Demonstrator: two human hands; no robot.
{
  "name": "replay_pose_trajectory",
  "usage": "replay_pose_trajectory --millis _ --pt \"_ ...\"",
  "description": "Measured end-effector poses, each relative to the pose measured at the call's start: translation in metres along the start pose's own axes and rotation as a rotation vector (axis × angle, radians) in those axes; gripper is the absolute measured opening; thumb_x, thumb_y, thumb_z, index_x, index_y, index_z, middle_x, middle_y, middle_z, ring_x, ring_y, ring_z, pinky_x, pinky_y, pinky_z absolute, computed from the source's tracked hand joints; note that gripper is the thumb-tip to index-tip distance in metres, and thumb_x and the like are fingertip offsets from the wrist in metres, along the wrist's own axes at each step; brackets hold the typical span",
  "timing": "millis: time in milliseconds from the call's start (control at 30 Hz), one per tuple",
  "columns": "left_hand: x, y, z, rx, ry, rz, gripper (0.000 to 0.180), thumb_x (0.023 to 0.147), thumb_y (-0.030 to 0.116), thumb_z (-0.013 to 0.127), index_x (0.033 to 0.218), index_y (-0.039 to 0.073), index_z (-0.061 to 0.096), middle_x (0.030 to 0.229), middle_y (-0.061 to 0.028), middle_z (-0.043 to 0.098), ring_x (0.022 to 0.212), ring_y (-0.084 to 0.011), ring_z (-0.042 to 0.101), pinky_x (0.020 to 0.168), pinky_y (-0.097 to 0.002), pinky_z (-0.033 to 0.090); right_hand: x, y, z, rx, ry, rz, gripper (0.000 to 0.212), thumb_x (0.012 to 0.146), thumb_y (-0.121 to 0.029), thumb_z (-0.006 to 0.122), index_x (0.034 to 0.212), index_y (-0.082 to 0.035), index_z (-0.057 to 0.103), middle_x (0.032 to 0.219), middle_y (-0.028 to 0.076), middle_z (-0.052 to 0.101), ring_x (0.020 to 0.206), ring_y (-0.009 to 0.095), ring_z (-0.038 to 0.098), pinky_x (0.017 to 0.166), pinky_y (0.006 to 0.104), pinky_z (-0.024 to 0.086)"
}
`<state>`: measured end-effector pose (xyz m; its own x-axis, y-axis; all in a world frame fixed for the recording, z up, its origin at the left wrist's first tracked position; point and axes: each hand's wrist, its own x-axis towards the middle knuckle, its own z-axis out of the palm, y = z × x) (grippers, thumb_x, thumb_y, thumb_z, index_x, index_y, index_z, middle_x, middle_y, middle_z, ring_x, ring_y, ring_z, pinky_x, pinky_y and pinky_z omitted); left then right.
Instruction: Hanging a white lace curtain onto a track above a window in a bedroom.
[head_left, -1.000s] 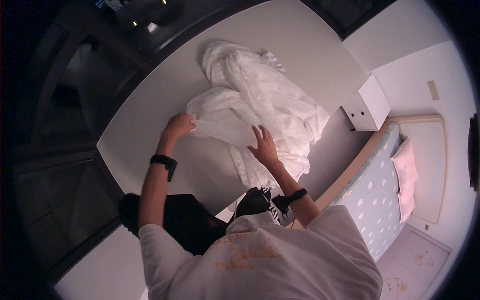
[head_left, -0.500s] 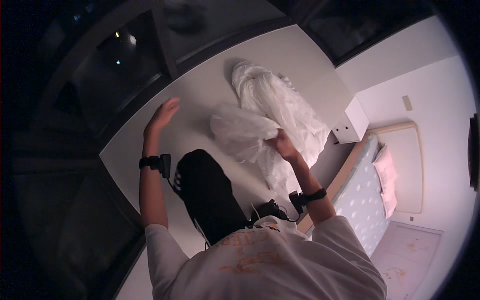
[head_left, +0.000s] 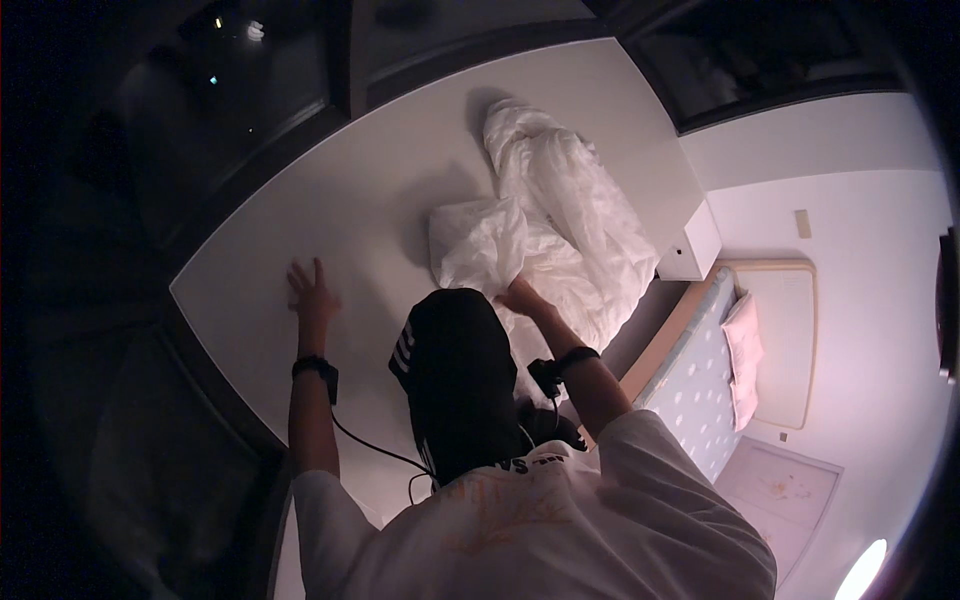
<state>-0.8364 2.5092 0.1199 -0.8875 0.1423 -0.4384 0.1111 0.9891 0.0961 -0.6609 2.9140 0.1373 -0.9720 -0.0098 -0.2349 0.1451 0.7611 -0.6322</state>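
Observation:
A heap of thin white sheer cloth (head_left: 580,200) lies crumpled on the pale window ledge (head_left: 350,190), stretching from its far side toward my right arm. My right hand (head_left: 525,297) is closed on the near left edge of this cloth, next to my knee; some of its fingers are hidden by the folds. Well to the left, with nothing in it, my left hand (head_left: 315,293) has its fingers spread over the bare ledge. It is apart from the cloth.
My bent knee in black trousers (head_left: 460,370) rests between my arms. Dark window frames (head_left: 350,60) border the ledge. To the right stand a small white cabinet (head_left: 690,245) and a bed (head_left: 690,370) with a pink pillow (head_left: 742,350). A cable (head_left: 380,448) runs from my left wrist.
My left hand has come down nearer to me, its fingers now spread. My right hand has drawn the cloth's loose edge toward my knee, and the view has shifted.

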Motion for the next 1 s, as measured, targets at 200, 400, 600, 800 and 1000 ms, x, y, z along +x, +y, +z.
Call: replay_pose_trajectory --millis 200,400,600,800,1000 --pt "-0.012 -0.021 0.014 -0.090 0.051 0.076 0.099 0.078 0.028 0.075 0.153 0.021 0.011 0.158 -0.0204 -0.003 0.144 -0.0438 0.006 0.091 -0.0719 0.040 -0.001 0.030 0.057 -0.335 0.061 -0.071 0.082 0.082 -0.044 0.066 0.149 -0.018 0.027 0.155 0.018 0.019 0.143 0.043 0.009 0.113 0.0653 0.004" --pt "-0.016 -0.026 0.026 0.005 0.129 0.090 0.100 0.077 0.023 0.075 0.153 0.019 0.011 0.157 -0.0227 -0.002 0.143 -0.0454 0.009 0.091 -0.0716 0.041 -0.001 0.003 0.061 -0.287 0.113 0.168 0.087 0.078 -0.037 0.069 0.150 -0.028 0.021 0.158 0.012 0.008 0.141 0.049 0.002 0.098 0.0659 0.035" --pt "-0.018 -0.025 0.022 -0.071 0.076 0.066 0.103 0.076 0.022 0.075 0.153 0.019 0.007 0.157 -0.0236 -0.005 0.143 -0.0463 0.007 0.092 -0.0740 0.037 0.004 -0.008 0.059 -0.274 0.053 0.261 0.085 0.080 -0.027 0.068 0.150 -0.029 0.021 0.159 0.011 0.007 0.140 0.049 0.010 0.097 0.0624 0.038" --pt "-0.012 -0.026 0.030 -0.091 0.023 0.056 0.106 0.076 0.030 0.077 0.153 0.019 0.005 0.157 -0.0224 -0.008 0.144 -0.0450 0.002 0.097 -0.0750 0.030 0.011 -0.014 0.052 -0.061 0.175 0.374 0.068 0.082 -0.026 0.066 0.143 -0.020 0.035 0.149 0.016 0.027 0.132 0.043 0.033 0.098 0.0512 0.041" --pt "-0.016 -0.017 0.038 -0.075 0.081 -0.001 0.108 0.077 0.042 0.076 0.154 0.018 0.004 0.158 -0.0212 -0.009 0.145 -0.0427 -0.002 0.100 -0.0746 0.024 0.016 -0.010 0.038 0.004 0.189 0.304 0.056 0.084 -0.027 0.064 0.135 -0.014 0.045 0.137 0.020 0.041 0.123 0.043 0.043 0.095 0.0496 0.043"
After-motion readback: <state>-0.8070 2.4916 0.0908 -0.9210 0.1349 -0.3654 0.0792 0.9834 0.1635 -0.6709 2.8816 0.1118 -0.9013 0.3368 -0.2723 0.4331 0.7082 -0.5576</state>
